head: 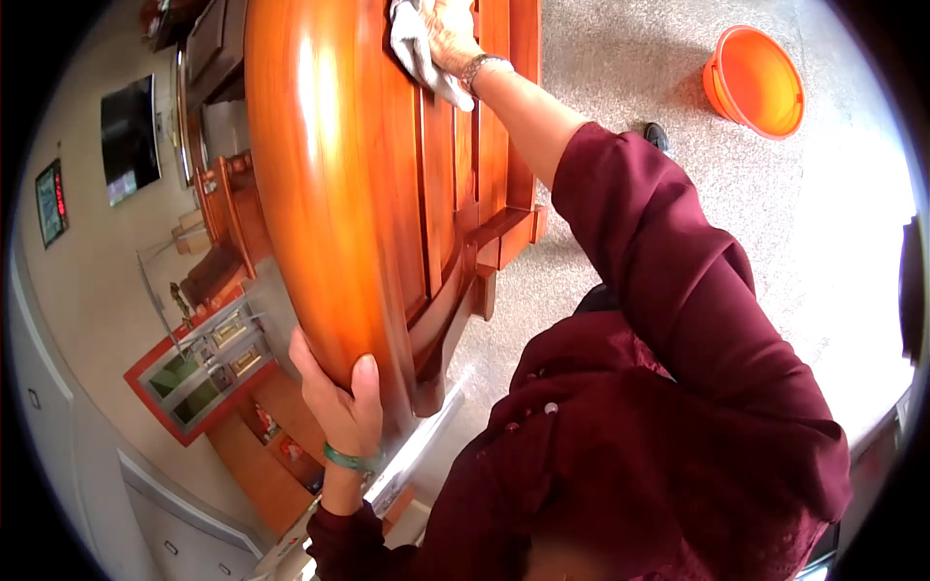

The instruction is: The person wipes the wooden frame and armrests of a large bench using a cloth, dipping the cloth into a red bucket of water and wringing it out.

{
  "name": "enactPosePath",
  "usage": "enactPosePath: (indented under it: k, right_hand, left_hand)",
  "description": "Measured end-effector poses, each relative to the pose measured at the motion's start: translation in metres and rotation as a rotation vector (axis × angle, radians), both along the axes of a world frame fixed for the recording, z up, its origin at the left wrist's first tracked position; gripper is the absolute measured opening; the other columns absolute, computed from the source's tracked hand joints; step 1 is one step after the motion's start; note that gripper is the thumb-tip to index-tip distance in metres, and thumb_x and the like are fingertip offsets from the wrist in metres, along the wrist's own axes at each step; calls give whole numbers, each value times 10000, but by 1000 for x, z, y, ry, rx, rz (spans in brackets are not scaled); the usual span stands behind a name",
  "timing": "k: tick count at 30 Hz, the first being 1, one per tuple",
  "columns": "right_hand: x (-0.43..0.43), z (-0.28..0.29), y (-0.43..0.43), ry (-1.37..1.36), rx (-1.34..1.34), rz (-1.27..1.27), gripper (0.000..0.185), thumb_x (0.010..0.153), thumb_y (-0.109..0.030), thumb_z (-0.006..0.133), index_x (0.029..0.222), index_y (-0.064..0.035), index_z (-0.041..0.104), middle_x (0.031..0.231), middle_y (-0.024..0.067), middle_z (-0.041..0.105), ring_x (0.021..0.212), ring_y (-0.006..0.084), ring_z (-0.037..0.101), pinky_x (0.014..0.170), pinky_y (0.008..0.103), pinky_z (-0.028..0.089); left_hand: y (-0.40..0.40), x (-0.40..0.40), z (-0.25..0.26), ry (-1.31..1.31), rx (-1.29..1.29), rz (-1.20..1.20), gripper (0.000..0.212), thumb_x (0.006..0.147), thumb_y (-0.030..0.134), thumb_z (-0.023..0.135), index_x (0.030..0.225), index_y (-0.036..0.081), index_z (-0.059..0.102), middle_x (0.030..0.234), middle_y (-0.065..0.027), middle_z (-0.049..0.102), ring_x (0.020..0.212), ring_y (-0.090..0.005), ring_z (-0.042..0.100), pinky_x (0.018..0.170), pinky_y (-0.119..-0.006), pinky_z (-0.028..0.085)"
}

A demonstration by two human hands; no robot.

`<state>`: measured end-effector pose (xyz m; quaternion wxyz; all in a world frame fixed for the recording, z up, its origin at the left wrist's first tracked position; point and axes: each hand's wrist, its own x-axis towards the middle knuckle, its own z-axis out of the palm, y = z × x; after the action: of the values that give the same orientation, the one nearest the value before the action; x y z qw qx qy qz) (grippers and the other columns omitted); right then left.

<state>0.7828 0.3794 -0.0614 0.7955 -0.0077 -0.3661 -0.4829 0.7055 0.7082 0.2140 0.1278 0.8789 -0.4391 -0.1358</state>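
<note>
Before me stands a glossy orange-brown wooden settee back (327, 181), with a thick rounded top rail and panels with slats below it. My right hand (450, 33), wearing a metal-banded watch, holds a grey-white cloth (418, 43) against the panelled face near the top of the view. Its fingertips are partly cut off by the frame. My left hand (341, 407), with a green bangle at the wrist, clasps the near end of the rounded rail. Its thumb lies on one side and its fingers on the other.
An orange plastic bucket (759, 83) sits on the speckled floor (610, 65) to the right. My dark shoe (656, 136) shows nearby. Over on the left are a wall-mounted television (131, 138), a digital wall clock (51, 203), a wooden chair (225, 210) and a wooden cabinet (254, 465).
</note>
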Motion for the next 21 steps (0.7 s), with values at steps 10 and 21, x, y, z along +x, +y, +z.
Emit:
enactPosePath:
  k: [10,21]
  right_hand:
    - [-75,7,300,2026,-1079,-1246,387,851,-142,434,1128,125,478,938,281,581,800,413,580,691,452,499]
    - [-63,-33,274,1739,-373,-885,330,874,-93,529,1131,86,425,1063,224,482,1035,334,439,963,342,356]
  left_hand:
    - [4,3,-7,-69,-73,-74,514,877,162,540,1291,-51,322,1097,-203,555,988,-278,547,900,-348,411]
    - [4,0,-9,-183,-65,-145,468,917,190,530,1285,-37,351,1092,-215,578,964,-284,574,854,-349,439]
